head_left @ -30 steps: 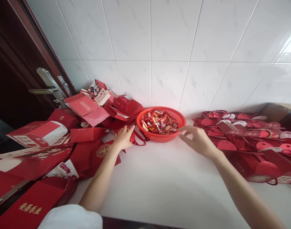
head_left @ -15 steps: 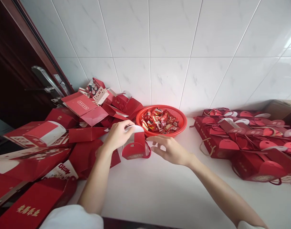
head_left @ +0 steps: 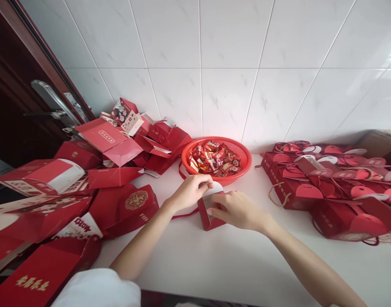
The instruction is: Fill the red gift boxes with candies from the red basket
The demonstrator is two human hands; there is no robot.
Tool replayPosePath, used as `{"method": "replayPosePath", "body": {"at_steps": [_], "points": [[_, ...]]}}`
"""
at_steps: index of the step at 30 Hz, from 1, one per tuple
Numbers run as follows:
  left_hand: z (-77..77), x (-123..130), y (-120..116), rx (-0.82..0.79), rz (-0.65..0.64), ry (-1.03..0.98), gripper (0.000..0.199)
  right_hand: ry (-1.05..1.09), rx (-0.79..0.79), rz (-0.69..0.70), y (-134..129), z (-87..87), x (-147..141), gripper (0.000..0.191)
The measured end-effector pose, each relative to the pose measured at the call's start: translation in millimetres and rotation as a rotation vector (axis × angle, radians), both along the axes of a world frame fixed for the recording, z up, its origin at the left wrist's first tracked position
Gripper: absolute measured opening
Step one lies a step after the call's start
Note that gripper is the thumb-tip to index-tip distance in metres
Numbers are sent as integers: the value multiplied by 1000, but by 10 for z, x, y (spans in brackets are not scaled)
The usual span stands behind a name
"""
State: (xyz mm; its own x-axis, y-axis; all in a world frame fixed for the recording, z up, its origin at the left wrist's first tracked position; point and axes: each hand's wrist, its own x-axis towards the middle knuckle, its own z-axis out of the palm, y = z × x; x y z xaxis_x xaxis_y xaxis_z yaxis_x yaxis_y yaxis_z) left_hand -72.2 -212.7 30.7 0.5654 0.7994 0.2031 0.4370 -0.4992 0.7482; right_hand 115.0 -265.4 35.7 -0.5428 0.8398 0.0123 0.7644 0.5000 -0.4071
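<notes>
White table (head_left: pixel 182 260); tiled wall (head_left: pixel 230 38) behind; dark door (head_left: pixel 13 68), cut off. Small red box (head_left: pixel 205 215) between both hands, nearer than the basket (head_left: pixel 248 164). Left hand (head_left: pixel 193 192) curled at its rear, right hand (head_left: pixel 240 209) bent over its side; fingertips partly hidden, grips cannot be told.

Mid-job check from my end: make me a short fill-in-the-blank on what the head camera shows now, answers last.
The left hand and right hand are both at a small box whose outside is ____.
The basket of wrapped sweets stands ____ that box and the tiled wall.
The door handle is in the picture's ____ half.
The sleeve on the left arm is ____.

Missing words: red; between; left; white.
</notes>
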Motion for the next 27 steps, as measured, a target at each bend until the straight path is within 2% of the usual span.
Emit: {"method": "replayPosePath", "body": {"at_steps": [3,6,10,13,15,17,19,21,24,27], "points": [[-95,3,46,-34,18,-17,23,51,-10,-127,-50,7,122,21],[-164,-29,101,-109,4,-13,25,53,-21,-241,-40,-15,291,20],[-139,-165,179,-273,-79,-97,29,138,-116,-151,25,-53,545,30],[-90,-325,234,-363,-15,-105,31,233,-155,-44,51,26,672,33],[-109,-401,247,-336,20,48,26,293,-145,7,56,123,699,34],[-189,-410,230,-288,14,329,21,352,-125,35,62,217,685,33],[-306,-349,194,-257,-2,601,18,395,-114,51,75,280,643,31],[-405,-259,159,-216,1,734,18,424,-112,81,97,304,588,29],[-398,-180,120,-249,-122,674,22,442,-102,150,142,288,493,26],[-169,-215,61,-327,-296,364,12,448,-68,159,185,252,366,15]]}}
